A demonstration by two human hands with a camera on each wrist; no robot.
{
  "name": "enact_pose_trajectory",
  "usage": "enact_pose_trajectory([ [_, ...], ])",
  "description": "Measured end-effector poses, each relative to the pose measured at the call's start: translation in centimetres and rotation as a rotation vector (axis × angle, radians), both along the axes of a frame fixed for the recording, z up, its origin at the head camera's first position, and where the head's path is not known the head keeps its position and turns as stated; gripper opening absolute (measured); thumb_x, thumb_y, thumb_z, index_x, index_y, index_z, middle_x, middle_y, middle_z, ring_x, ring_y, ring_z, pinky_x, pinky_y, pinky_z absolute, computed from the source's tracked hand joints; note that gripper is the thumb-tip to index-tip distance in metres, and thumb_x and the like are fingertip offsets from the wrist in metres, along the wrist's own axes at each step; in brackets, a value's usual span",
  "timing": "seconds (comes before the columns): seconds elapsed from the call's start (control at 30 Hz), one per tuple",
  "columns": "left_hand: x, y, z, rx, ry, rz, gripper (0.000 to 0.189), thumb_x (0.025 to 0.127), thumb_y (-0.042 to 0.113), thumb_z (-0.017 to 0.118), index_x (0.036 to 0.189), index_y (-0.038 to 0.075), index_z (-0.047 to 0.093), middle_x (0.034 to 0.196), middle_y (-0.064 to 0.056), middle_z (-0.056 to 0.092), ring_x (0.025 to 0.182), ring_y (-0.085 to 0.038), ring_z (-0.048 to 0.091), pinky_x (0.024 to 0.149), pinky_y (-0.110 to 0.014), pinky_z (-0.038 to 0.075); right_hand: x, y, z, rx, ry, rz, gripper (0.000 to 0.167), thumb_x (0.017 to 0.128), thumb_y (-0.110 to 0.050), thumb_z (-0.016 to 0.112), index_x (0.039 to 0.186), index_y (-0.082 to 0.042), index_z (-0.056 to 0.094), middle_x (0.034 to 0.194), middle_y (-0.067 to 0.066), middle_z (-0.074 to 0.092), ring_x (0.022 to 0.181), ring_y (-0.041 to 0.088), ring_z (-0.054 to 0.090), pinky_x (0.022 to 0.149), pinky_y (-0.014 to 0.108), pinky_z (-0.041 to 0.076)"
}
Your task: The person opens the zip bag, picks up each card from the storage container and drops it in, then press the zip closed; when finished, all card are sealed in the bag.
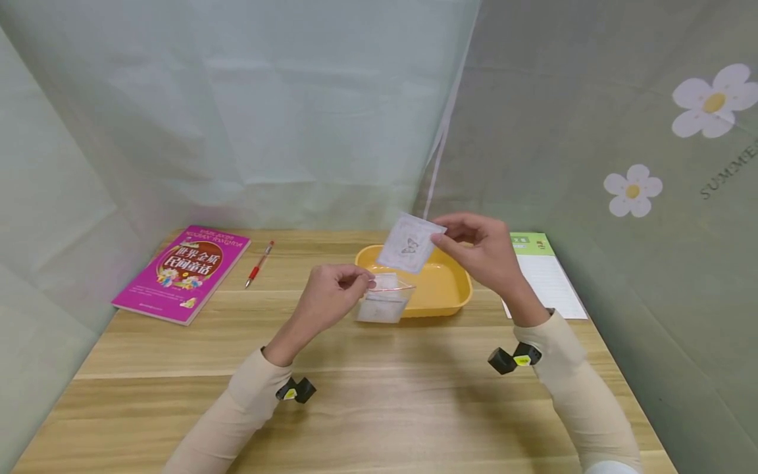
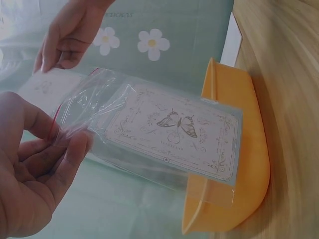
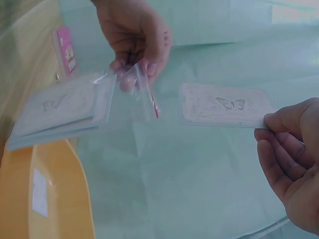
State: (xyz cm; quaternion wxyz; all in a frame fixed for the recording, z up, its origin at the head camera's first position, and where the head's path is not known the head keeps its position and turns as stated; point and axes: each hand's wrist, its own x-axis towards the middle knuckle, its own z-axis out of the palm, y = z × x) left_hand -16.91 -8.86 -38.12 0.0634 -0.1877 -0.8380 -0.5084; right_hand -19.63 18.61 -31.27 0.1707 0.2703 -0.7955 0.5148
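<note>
Between thumb and fingers, my left hand (image 1: 333, 289) pinches a clear zip bag (image 2: 92, 117) near its red-lined mouth. Inside the bag lie pale cards printed with a butterfly (image 2: 174, 127), seen best in the left wrist view. My right hand (image 1: 482, 250) holds a pale butterfly card (image 1: 411, 242) by one edge, up and to the right of the bag; whether it is one card or a thin stack I cannot tell. Below and behind both hands stands a yellow tray (image 1: 441, 289) on the table. A small white piece (image 3: 40, 193) shows on the tray in the right wrist view.
A pink book (image 1: 183, 273) lies at the table's left, with a red pen (image 1: 259, 264) beside it. At the right, a lined paper pad with a green top (image 1: 551, 276) lies partly behind my right forearm. Fabric curtains (image 1: 266, 118) enclose the wooden table (image 1: 379, 395).
</note>
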Motion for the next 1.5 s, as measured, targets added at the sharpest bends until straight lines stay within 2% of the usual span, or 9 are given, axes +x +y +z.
enact_pose_trajectory([
  [0.2,0.1,0.0,0.1,-0.003,0.008,-0.003,0.019,0.097,0.013,0.063,0.095,0.006,0.081,0.087,0.001,0.078,0.075,-0.01,0.071,0.067,-0.027,0.058,0.6,-0.3,0.1,-0.033,0.015,0.019,0.017,0.087,0.004,0.076,0.103,0.002,0.076,0.084,0.013,0.074,0.071,0.01,0.068,0.071,0.021,0.057],
  [0.47,0.1,0.1,0.0,0.002,0.001,-0.001,0.02,0.097,0.012,0.062,0.094,0.006,0.081,0.087,0.0,0.078,0.076,-0.01,0.072,0.067,-0.027,0.058,0.8,-0.5,-0.7,-0.025,0.021,0.042,0.016,0.086,0.004,0.077,0.101,0.002,0.076,0.081,0.012,0.074,0.068,0.011,0.065,0.069,0.021,0.056],
  [0.87,0.1,0.0,0.0,-0.012,0.008,-0.002,0.021,0.098,0.014,0.062,0.096,0.005,0.08,0.086,-0.001,0.078,0.072,-0.014,0.07,0.057,-0.026,0.053,1.7,-0.6,-1.6,0.034,-0.022,0.034,0.014,0.086,0.0,0.078,0.101,0.001,0.076,0.093,0.01,0.075,0.075,0.014,0.067,0.073,0.022,0.057],
  [1.0,0.2,0.0,0.1,-0.02,0.023,0.009,0.019,0.097,0.014,0.064,0.096,0.006,0.081,0.086,-0.002,0.077,0.07,-0.014,0.067,0.06,-0.026,0.054,1.8,-0.6,-2.1,0.05,-0.003,0.044,0.013,0.086,0.0,0.078,0.099,0.0,0.076,0.095,0.01,0.075,0.075,0.014,0.068,0.073,0.021,0.057],
  [1.23,0.2,0.1,0.1,-0.02,0.054,0.02,0.016,0.096,0.013,0.067,0.096,0.006,0.081,0.086,-0.003,0.077,0.07,-0.011,0.066,0.064,-0.026,0.055,1.8,-0.8,-3.0,0.104,0.061,0.061,0.012,0.086,-0.001,0.079,0.098,-0.004,0.078,0.095,0.005,0.077,0.076,0.013,0.068,0.071,0.03,0.059],
  [1.5,0.2,0.0,0.1,-0.024,0.056,0.024,0.016,0.096,0.013,0.066,0.095,0.006,0.081,0.083,-0.003,0.076,0.068,-0.013,0.063,0.063,-0.026,0.053,2.0,-1.2,-3.5,0.137,0.107,0.078,0.014,0.086,-0.001,0.08,0.098,-0.008,0.08,0.093,0.001,0.076,0.075,0.011,0.068,0.069,0.027,0.058],
])
